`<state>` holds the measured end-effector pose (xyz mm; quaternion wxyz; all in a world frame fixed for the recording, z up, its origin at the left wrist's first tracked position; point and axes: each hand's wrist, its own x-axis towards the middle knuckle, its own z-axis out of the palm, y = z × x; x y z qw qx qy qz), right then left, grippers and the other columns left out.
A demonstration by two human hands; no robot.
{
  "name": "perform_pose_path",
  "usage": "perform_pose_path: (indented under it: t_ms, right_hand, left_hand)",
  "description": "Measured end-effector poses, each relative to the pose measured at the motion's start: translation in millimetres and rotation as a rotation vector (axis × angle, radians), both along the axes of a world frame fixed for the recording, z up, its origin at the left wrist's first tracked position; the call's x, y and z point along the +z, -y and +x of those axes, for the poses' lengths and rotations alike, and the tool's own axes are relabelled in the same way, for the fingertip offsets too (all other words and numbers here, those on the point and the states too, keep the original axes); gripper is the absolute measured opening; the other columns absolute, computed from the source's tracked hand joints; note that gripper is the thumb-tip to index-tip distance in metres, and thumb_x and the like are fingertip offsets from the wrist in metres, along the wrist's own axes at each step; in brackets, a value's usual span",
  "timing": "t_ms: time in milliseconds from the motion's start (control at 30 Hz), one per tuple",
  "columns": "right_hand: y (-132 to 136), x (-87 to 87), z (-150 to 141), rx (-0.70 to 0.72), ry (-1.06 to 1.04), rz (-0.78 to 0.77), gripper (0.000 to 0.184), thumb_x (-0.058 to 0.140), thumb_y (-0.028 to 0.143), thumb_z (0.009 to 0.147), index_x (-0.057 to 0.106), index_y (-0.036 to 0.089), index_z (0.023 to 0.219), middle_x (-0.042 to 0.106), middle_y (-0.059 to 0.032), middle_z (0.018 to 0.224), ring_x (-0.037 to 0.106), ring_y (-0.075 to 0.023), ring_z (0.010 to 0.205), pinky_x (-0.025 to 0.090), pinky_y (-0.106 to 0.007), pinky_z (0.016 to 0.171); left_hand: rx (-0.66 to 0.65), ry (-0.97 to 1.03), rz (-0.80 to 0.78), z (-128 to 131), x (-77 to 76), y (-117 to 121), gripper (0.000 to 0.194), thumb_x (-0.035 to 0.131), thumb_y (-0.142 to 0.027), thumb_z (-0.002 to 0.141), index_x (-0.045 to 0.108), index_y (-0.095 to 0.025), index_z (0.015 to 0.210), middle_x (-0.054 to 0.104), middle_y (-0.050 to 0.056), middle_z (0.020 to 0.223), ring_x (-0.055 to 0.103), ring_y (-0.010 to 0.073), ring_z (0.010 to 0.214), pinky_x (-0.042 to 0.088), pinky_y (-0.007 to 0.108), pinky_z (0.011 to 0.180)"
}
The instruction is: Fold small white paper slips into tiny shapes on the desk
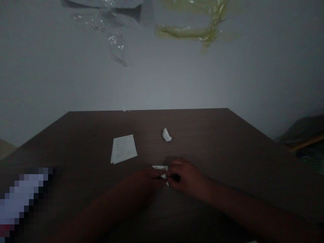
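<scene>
On a dark wooden table (pixel 227 141), my left hand (pixel 145 182) and my right hand (pixel 186 175) meet over a small folded white paper (pixel 160 168). Both hands have their fingers closed and pinch the paper's edges from either side, pressing it against the tabletop. Most of the paper is hidden under the fingertips. Only a white strip and a small corner show between the hands.
A flat white sheet of paper (pixel 123 149) lies left of centre. Behind my hands sits a small folded paper piece (pixel 166 135). A pixelated object (pixel 22 199) lies at the table's left edge. Clear and yellowish plastic (pixel 192 27) hangs on the wall.
</scene>
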<state>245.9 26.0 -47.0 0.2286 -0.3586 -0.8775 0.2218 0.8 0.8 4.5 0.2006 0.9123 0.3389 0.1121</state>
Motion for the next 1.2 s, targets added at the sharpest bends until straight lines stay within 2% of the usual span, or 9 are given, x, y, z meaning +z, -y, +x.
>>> perform_pose_path:
  t_ms: [100, 300, 400, 533, 633, 767, 867, 1033, 1200]
  right_hand:
    - [2, 3.7, 1, 0.007, 0.011, 0.005, 0.012, 0.079, 0.011, 0.087, 0.074, 0.021, 0.092, 0.071, -0.0029, 0.092, 0.068, -0.0204, 0.086, 0.049, -0.034, 0.082]
    - [3, 1.2, 1, -0.019, 0.025, -0.014, 0.016, 0.081, 0.011, 0.083, 0.071, 0.021, 0.092, 0.072, -0.0031, 0.094, 0.070, -0.0240, 0.092, 0.049, -0.038, 0.087]
    - [1, 0.5, 1, -0.048, 0.002, -0.039, 0.018, 0.081, 0.010, 0.083, 0.070, 0.022, 0.091, 0.071, -0.0024, 0.093, 0.068, -0.0223, 0.090, 0.047, -0.035, 0.084]
    - [-1, 1.0, -1, -0.061, -0.047, -0.058, 0.019, 0.081, 0.008, 0.082, 0.068, 0.022, 0.086, 0.067, -0.0004, 0.088, 0.064, -0.0193, 0.084, 0.044, -0.031, 0.076]
    - [-4, -0.2, -3, -0.090, -0.056, -0.042, 0.017, 0.078, 0.009, 0.086, 0.066, 0.021, 0.085, 0.064, 0.0000, 0.085, 0.062, -0.0185, 0.082, 0.043, -0.030, 0.075]
    - [-8, -1.7, 0, -0.109, -0.087, -0.022, 0.012, 0.075, 0.013, 0.092, 0.067, 0.021, 0.088, 0.064, -0.0002, 0.086, 0.060, -0.0182, 0.082, 0.044, -0.030, 0.074]
    - [-10, -2.5, 5, -0.071, -0.140, -0.017, 0.011, 0.071, 0.014, 0.095, 0.066, 0.022, 0.090, 0.064, -0.0006, 0.086, 0.061, -0.0183, 0.082, 0.045, -0.030, 0.075]
    - [-8, -3.4, 8, -0.022, -0.181, -0.010, 0.008, 0.065, 0.015, 0.099, 0.067, 0.022, 0.095, 0.067, -0.0020, 0.089, 0.063, -0.0195, 0.085, 0.049, -0.032, 0.079]
    - [0, 3.7, 7, -0.062, -0.253, -0.090, 0.008, 0.061, 0.019, 0.102, 0.067, 0.023, 0.099, 0.070, -0.0025, 0.092, 0.064, -0.0194, 0.086, 0.050, -0.032, 0.081]
  left_hand:
    - [-0.039, -0.091, -0.043, 1, -0.3, -1, 0.060, 0.059, 0.006, 0.083, 0.082, -0.022, 0.132, 0.080, 0.010, 0.143, 0.078, 0.0331, 0.130, 0.061, 0.048, 0.115]
    - [-0.028, -0.027, -0.051, -1, -7.1, -3, 0.061, 0.060, 0.004, 0.084, 0.081, -0.027, 0.133, 0.078, 0.006, 0.148, 0.076, 0.0319, 0.133, 0.059, 0.051, 0.118]
    - [-0.031, -0.131, -0.112, -1, 0.7, -3, 0.065, 0.060, 0.004, 0.083, 0.078, -0.024, 0.139, 0.075, 0.010, 0.152, 0.073, 0.0335, 0.137, 0.058, 0.053, 0.119]
    - [-0.035, -0.175, -0.102, 1, 9.8, -3, 0.059, 0.057, 0.005, 0.086, 0.079, -0.022, 0.134, 0.076, 0.009, 0.149, 0.073, 0.0296, 0.137, 0.056, 0.047, 0.121]
    - [-0.036, -0.099, -0.054, 1, 3.2, -4, 0.055, 0.058, 0.004, 0.088, 0.080, -0.024, 0.130, 0.077, 0.006, 0.145, 0.073, 0.0271, 0.131, 0.058, 0.044, 0.116]
    - [0.042, -0.106, 0.053, 3, -12.0, -7, 0.030, 0.062, -0.004, 0.096, 0.082, -0.023, 0.108, 0.079, 0.007, 0.121, 0.074, 0.0285, 0.114, 0.059, 0.043, 0.102]
    - [0.091, -0.098, 0.103, 4, -19.3, -9, 0.028, 0.064, -0.003, 0.094, 0.078, -0.023, 0.108, 0.076, 0.005, 0.116, 0.071, 0.0276, 0.112, 0.057, 0.041, 0.101]
    - [0.075, -0.133, 0.195, 2, -27.3, -12, 0.024, 0.065, -0.008, 0.098, 0.074, -0.021, 0.116, 0.075, 0.008, 0.119, 0.072, 0.0305, 0.112, 0.060, 0.045, 0.100]
    - [0.083, -0.105, 0.166, 5, -25.4, -14, 0.020, 0.058, -0.010, 0.104, 0.073, -0.019, 0.115, 0.078, 0.009, 0.117, 0.075, 0.0299, 0.114, 0.063, 0.044, 0.103]
